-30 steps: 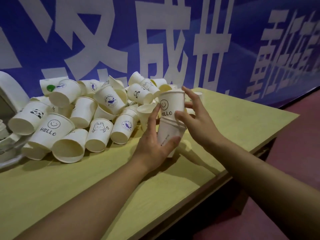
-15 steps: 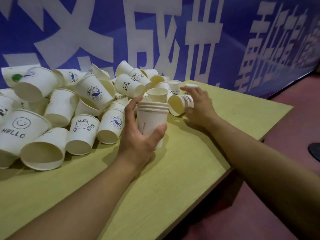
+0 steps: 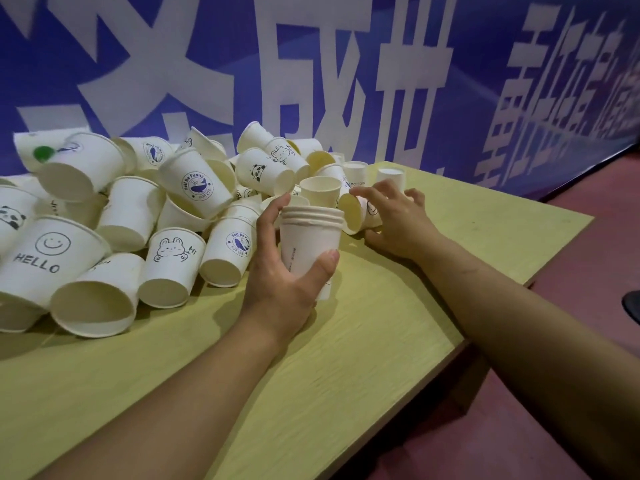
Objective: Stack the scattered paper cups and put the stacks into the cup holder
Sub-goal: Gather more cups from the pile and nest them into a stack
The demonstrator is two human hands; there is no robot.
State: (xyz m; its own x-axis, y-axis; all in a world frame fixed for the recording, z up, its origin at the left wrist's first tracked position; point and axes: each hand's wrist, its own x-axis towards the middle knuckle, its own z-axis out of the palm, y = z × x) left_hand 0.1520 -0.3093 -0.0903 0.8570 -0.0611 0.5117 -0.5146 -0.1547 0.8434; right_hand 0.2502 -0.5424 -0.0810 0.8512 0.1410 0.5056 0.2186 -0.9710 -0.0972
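Note:
My left hand (image 3: 287, 271) grips a short stack of white paper cups (image 3: 308, 237), upright, its base on the yellow-green table (image 3: 363, 341). Just to the right, my right hand (image 3: 398, 220) curls over a cup lying on its side (image 3: 353, 213), mouth facing left; its fingers touch the cup's rim and body. A heap of several loose printed cups (image 3: 138, 209) fills the table's left and back. No cup holder shows in this view.
A blue banner with large white characters (image 3: 346, 81) stands right behind the heap. Two cups stand upside down (image 3: 391, 176) at the back near the banner. The table's right edge (image 3: 519, 285) drops to a reddish floor.
The HELLO cup has been pushed down into the stack held by my left hand. My right hand left the stack, reached right and took hold of a cup lying on its side.

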